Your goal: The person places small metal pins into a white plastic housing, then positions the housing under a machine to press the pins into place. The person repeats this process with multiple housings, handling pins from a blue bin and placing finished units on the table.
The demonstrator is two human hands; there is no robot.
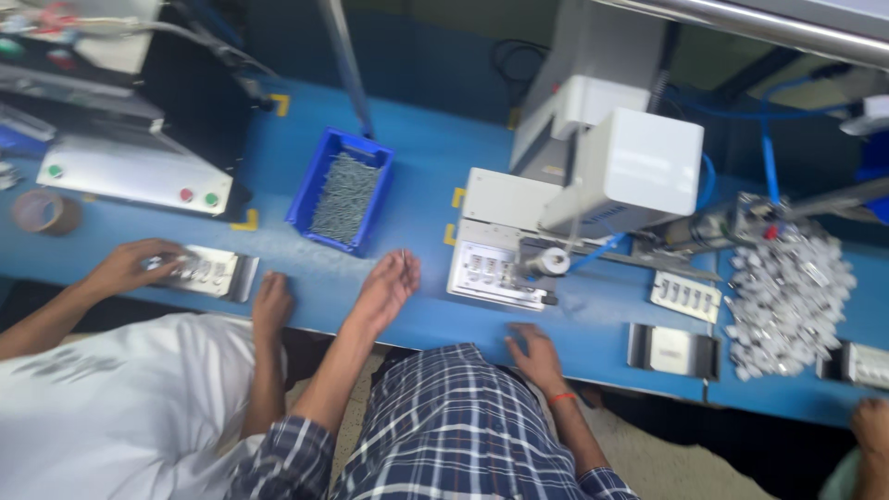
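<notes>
Left hand [387, 285]: rests palm-down on the bench [417, 213], fingers loosely spread and slightly curled, gripping nothing; a thin pin seems to stand at its fingertips, too blurred to be sure.
Right hand [535, 356]: lies flat near the bench's front edge, fingers open, empty, just before the white fixture block [495, 268], probably parked there within reach of it.
Co-worker's hands: a person in a white shirt at the left presses one hand [130, 264] onto a metal jig plate [211, 273]; their other hand [271, 301] rests beside it, likely steadying.
Fixture block: sits between the two hands and the machine, its slotted face turned toward the person.
Blue bin [341, 190]: holds a heap of thin metal pins, set just beyond the left hand, handy for picking.
Small parts pile [787, 296]: pale pieces heaped at the right, near spare jig plates [685, 296].
White machine [620, 167]: overhangs the fixture, hoses trailing.
Surface: blue, yellow corner marks fixing positions.
Room: a control box [139, 171] with buttons far left.
</notes>
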